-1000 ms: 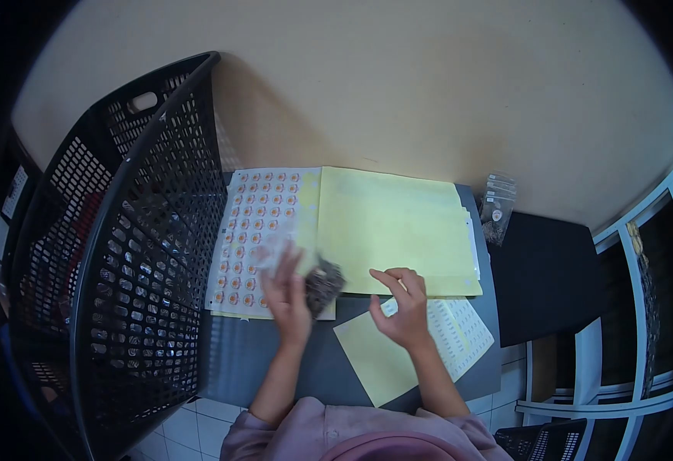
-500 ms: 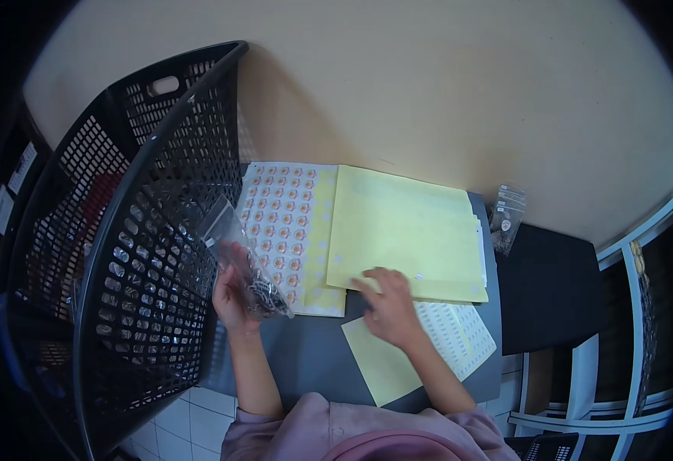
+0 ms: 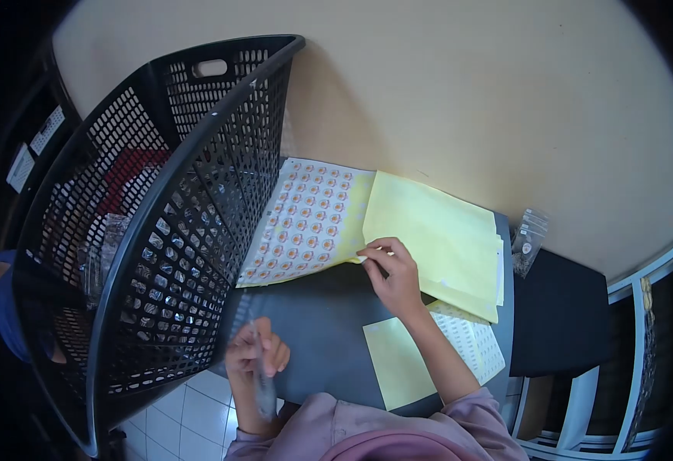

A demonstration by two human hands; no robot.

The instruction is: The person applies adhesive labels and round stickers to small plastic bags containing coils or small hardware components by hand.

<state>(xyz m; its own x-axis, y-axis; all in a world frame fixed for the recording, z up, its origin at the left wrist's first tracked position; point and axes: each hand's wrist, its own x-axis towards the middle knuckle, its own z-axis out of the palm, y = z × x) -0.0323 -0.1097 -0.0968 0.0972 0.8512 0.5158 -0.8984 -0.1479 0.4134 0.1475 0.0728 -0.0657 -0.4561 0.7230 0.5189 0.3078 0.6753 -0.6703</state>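
Your right hand (image 3: 395, 270) pinches the sticker sheet (image 3: 305, 224) at its near edge. Your left hand (image 3: 255, 355) grips a small clear bag (image 3: 262, 384). Peel slowly, keeping the sheet flat.

Clear bag (image 3: 262, 384) in left hand (image 3: 253, 355) blurred.

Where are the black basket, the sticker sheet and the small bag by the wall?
black basket (image 3: 198, 146): head view, on its front rim.
sticker sheet (image 3: 305, 223): head view, middle of the printed rows.
small bag (image 3: 528, 240): head view, on its clear body.
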